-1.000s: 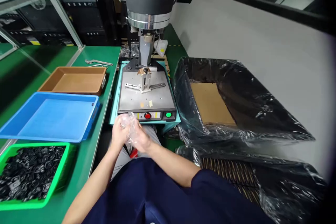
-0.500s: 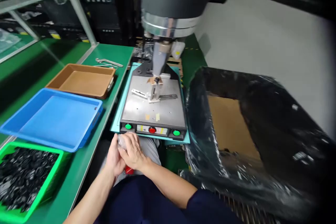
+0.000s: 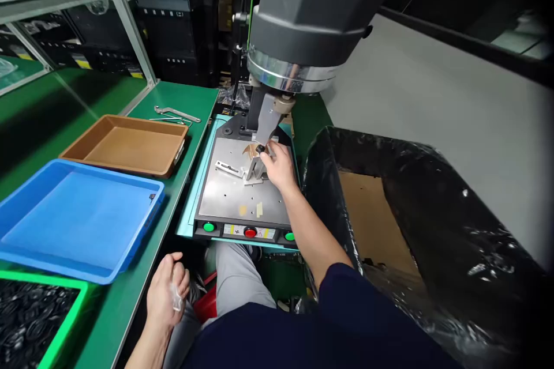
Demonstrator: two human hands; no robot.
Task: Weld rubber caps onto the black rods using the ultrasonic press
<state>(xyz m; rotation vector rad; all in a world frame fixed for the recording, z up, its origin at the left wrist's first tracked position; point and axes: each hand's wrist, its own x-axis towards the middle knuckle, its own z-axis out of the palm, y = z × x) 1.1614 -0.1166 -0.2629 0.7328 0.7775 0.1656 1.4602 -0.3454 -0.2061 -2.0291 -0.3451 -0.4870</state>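
My right hand (image 3: 279, 164) reaches to the small metal fixture (image 3: 251, 172) at the middle of the machine's plate. Its thumb and fingertips close on a small black part (image 3: 260, 149) at the fixture's top, just under the machine's tapered tip (image 3: 267, 118). Close to my lap, my left hand (image 3: 167, 291) is curled around a crumpled clear plastic piece (image 3: 176, 298), most of it hidden by the fingers. The metal plate (image 3: 220, 199) has a slotted bracket (image 3: 229, 169) left of the fixture.
Left on the green bench stand a brown tray (image 3: 125, 168), a blue tray (image 3: 82, 253) and a green bin (image 3: 64, 323) of small black parts. Wrenches (image 3: 177, 114) lie behind. Green buttons (image 3: 209, 226) and a red button (image 3: 250, 232) line the machine's front. A black-lined box (image 3: 320, 184) stands right.
My hands, together near my lap before, have separated. The right hand has moved forward to the fixture and closed on the black part; the left has dropped lower with the clear plastic.
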